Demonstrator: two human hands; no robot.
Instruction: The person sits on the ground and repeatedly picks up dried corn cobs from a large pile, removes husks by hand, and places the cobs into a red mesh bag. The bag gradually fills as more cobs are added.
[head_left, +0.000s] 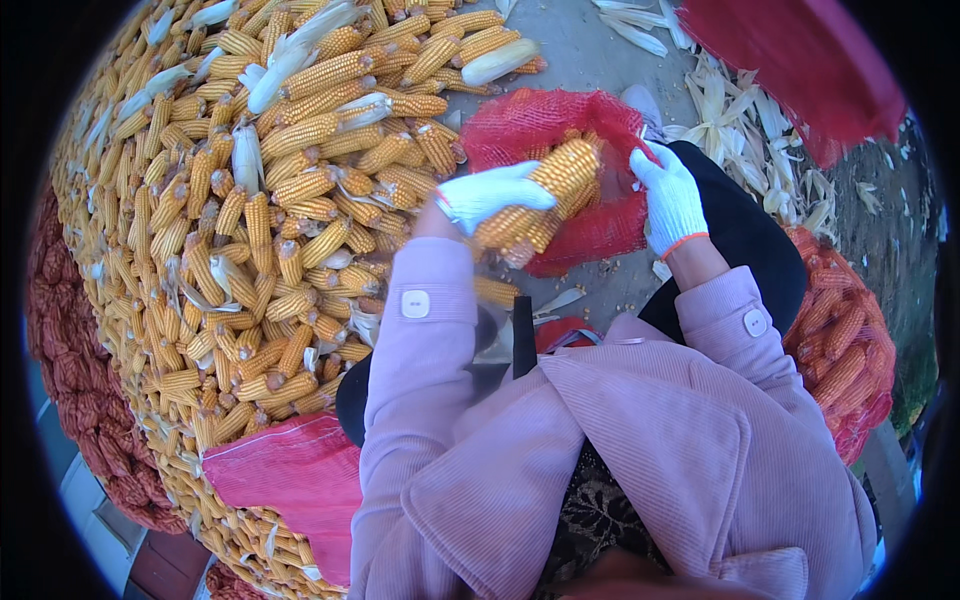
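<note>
My left hand (497, 194), in a white glove, is closed around ears of corn (563, 172) at the mouth of a red mesh bag (545, 112). Its fingertips are partly hidden by the yellow ears. On the bag's right rim, my right hand (672, 198), gloved in white with an orange cuff edge, pinches the netting and holds the mouth wide. More corn shows inside the bag beneath the held ears. A large pile of husked corn (290, 210) lies beside my left arm.
A filled red mesh bag of corn (840, 340) stands at my right. Dry husks (735, 115) lie on the ground at the far right, near red cloth-like netting (800, 65). A flat red bag (290, 480) rests on the pile's near side. Stacked full bags (85, 380) line the far left.
</note>
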